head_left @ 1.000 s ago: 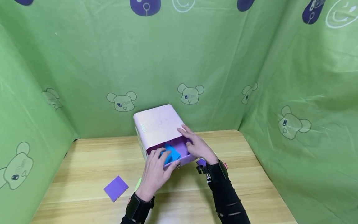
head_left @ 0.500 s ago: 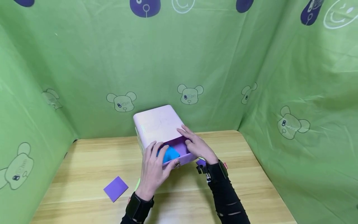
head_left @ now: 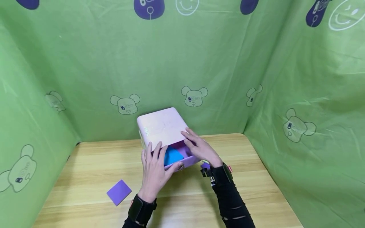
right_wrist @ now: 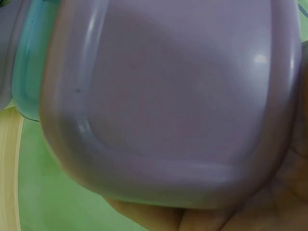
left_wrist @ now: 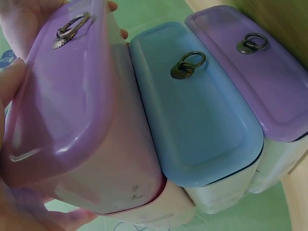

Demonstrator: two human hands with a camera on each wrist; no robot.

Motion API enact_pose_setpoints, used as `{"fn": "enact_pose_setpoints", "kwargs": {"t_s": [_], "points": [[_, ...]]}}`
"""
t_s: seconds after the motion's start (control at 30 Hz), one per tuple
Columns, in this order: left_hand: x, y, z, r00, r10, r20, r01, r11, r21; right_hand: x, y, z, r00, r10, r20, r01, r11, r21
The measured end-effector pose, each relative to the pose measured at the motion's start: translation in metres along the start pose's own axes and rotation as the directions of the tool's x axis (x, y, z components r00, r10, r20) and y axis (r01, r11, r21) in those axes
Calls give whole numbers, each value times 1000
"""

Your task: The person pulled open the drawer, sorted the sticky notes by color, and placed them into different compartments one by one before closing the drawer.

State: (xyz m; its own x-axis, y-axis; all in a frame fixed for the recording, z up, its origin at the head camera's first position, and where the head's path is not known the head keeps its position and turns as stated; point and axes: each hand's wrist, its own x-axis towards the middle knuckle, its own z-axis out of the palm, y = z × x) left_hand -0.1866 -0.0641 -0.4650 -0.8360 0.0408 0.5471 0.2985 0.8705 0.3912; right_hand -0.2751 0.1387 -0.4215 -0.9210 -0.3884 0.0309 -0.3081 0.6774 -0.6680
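Observation:
A small pink-topped drawer cabinet [head_left: 162, 125] stands on the table. Its purple top drawer [head_left: 189, 162] is pulled partway out, a blue piece of paper [head_left: 173, 156] lying inside. Over the drawer's left end spreads my left hand [head_left: 154, 177], fingers extended towards the cabinet's front edge, thumb against the drawer front beside a metal ring pull [left_wrist: 72, 26]. My right hand [head_left: 203, 150] holds the drawer's right end, some fingers against the cabinet top's front corner. Its palm [right_wrist: 269, 202] wraps the drawer end in the right wrist view. The thumb's position is unclear.
Below are a blue drawer [left_wrist: 202, 120] and another purple drawer [left_wrist: 269, 82], both shut. A purple square of paper [head_left: 119, 192] lies on the wooden table [head_left: 85, 171] at left; another purple piece [head_left: 205, 165] is partly hidden by the right wrist. Green cloth [head_left: 159, 63] surrounds the table.
My left hand has moved away from the blue paper, left and slightly up, and its fingers have straightened. The paper lies flatter in the drawer. My right hand stays nearly still.

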Motion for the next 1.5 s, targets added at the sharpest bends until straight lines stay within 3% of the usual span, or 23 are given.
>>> {"fn": "enact_pose_setpoints", "kwargs": {"t_s": [0.73,1.5], "points": [[6,-7,7,995,63,-83,-59,997,53,-3,1,2,1000,-3,-8,3,1000,-18],[15,-12,11,995,37,-91,-28,995,97,-2,-1,4,999,-11,-35,11,1000,-11]]}}
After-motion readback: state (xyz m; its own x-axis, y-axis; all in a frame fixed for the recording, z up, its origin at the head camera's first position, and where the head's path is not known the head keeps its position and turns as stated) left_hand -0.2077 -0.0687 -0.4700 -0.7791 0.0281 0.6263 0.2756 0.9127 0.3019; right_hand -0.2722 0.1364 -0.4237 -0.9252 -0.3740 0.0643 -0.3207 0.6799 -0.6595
